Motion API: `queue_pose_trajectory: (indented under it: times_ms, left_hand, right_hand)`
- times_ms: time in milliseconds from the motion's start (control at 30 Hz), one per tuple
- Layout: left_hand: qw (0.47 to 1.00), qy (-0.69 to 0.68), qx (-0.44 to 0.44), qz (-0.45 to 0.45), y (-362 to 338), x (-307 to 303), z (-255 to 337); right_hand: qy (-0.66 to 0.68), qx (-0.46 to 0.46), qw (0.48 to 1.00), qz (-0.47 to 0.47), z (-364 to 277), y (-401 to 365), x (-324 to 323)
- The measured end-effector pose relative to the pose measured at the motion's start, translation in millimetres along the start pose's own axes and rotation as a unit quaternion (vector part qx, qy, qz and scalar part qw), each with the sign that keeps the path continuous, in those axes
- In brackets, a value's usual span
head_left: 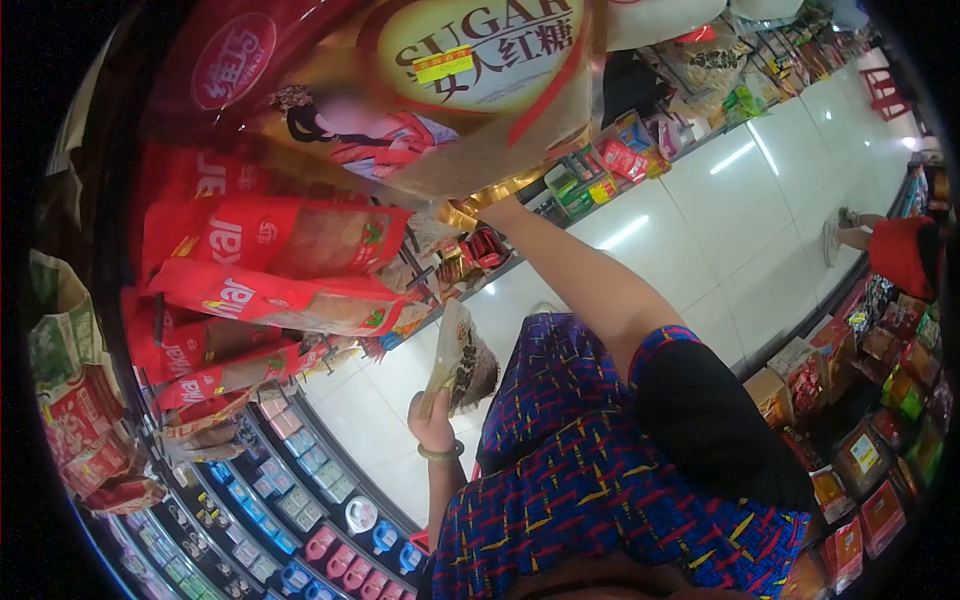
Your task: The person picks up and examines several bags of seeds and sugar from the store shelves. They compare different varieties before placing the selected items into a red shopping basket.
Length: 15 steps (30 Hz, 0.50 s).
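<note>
My left hand (433,425), with a bangle on the wrist, is closed around the edge of a clear packet (470,362) bearing dark printed characters; what is inside is hard to make out. My right arm (590,275) stretches up and forward to a big brown sugar bag (500,120), which looms close to the camera. Its label reads SUGAR and carries a yellow price sticker. The right hand is hidden behind this bag's lower edge, so its fingers do not show. Beside the bag hang several red packets (290,235) with clear windows.
Shelves of small boxes and pink and blue containers (355,560) curve along the lower left. Packaged snacks (870,450) fill a display on the right. A person in red (900,255) is at the far right, by the white tiled floor (700,240).
</note>
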State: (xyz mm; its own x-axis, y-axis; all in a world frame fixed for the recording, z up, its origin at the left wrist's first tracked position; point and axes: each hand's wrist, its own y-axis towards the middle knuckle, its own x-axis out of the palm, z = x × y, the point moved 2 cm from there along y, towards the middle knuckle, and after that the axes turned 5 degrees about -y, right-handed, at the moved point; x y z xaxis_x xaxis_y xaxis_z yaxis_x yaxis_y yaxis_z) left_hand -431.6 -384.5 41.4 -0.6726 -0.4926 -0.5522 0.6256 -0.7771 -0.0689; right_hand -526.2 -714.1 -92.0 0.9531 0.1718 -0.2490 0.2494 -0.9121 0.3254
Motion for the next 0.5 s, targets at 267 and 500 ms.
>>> queue_pose_trajectory:
  times_ms: [267, 500]
  left_hand:
    - [0.991, -0.096, -0.075, -0.052, 28.9, 15.5, 30.5]
    - [0.958, -0.251, -0.115, -0.080, 54.2, 27.2, 29.1]
  right_hand:
    - [0.417, 0.286, 0.820, -0.267, -77.6, -102.5, -55.5]
    - [0.332, 0.268, 0.815, -0.393, -65.4, -102.2, -54.6]
